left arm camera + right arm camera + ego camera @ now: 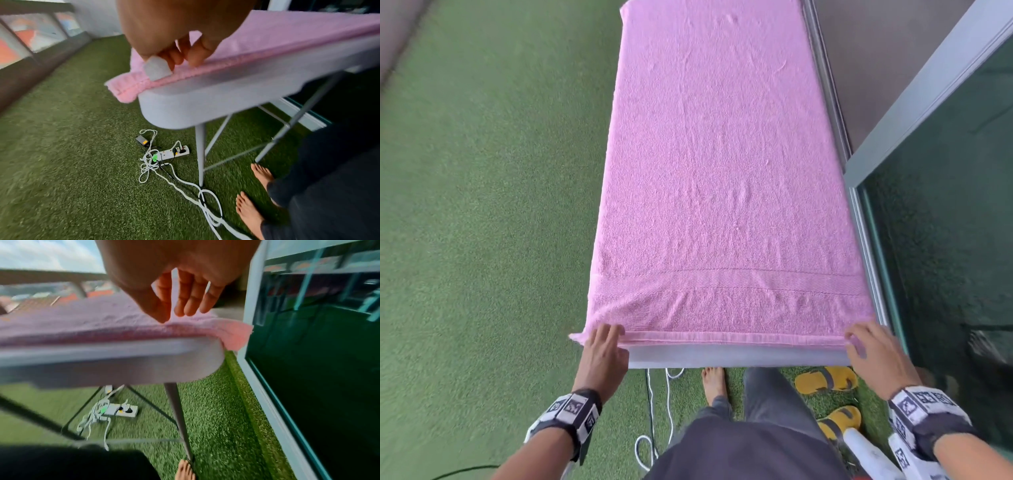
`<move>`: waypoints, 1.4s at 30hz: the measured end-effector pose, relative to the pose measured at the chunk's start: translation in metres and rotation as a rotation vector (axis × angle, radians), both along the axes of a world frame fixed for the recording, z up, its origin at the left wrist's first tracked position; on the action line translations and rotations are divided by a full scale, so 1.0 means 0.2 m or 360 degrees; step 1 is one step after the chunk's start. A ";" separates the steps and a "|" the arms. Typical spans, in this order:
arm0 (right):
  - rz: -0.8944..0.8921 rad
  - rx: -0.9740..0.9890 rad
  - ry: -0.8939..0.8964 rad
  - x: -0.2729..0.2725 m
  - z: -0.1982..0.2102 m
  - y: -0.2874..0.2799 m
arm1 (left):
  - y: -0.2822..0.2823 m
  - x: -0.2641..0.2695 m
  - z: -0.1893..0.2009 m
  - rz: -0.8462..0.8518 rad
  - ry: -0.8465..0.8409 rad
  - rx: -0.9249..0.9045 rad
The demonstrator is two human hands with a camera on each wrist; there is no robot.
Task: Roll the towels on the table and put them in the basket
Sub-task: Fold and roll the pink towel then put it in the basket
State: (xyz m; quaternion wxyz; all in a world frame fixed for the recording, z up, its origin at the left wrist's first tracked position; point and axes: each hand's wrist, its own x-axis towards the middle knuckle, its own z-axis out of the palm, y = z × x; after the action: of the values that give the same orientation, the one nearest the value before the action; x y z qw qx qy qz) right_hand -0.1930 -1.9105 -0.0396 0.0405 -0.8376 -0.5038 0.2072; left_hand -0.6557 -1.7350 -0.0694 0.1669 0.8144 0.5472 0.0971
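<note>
On the far left we see green artificial turf (482,205) running along a low railing (30,53). Our left hand (604,353) sits at the near left corner of the pink towel (722,171); in the left wrist view its fingers (197,53) are bent down onto the hem, and a small grey tag (157,70) sticks up beside them. We cannot tell whether the fingers pinch the cloth or only press on it. That corner of the towel hangs a little past the edge of the counter (722,356).

The towel lies flat and spread along the whole counter, covering nearly all of its top, with a woven band across it close to the near hem. Below the counter, between its grey legs (200,154), a white power strip (174,152) lies on the turf amid tangled white cables (148,168). Our bare feet (261,175) stand near them, and a pair of yellow sandals (825,378) lies to the right.

Our right hand (876,353) is at the near right corner, fingers (191,305) loosely spread and slightly bent, thumb tip touching the hem, gripping nothing that we can see. The right corner of the towel droops over the counter's rounded end, just beside a glass door (945,240) with a pale frame.
</note>
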 end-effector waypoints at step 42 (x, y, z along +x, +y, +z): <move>-0.0094 0.0102 -0.0045 0.09 -0.07 0.03 | 0.07 0.03 0.05 0.0004 -0.0012 0.0068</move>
State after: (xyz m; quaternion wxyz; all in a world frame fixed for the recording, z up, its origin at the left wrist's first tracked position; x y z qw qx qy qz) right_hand -0.1757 -1.9048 -0.0543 0.0665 -0.8533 -0.4857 0.1777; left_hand -0.6503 -1.7202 -0.0602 0.1513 0.8168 0.5453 0.1121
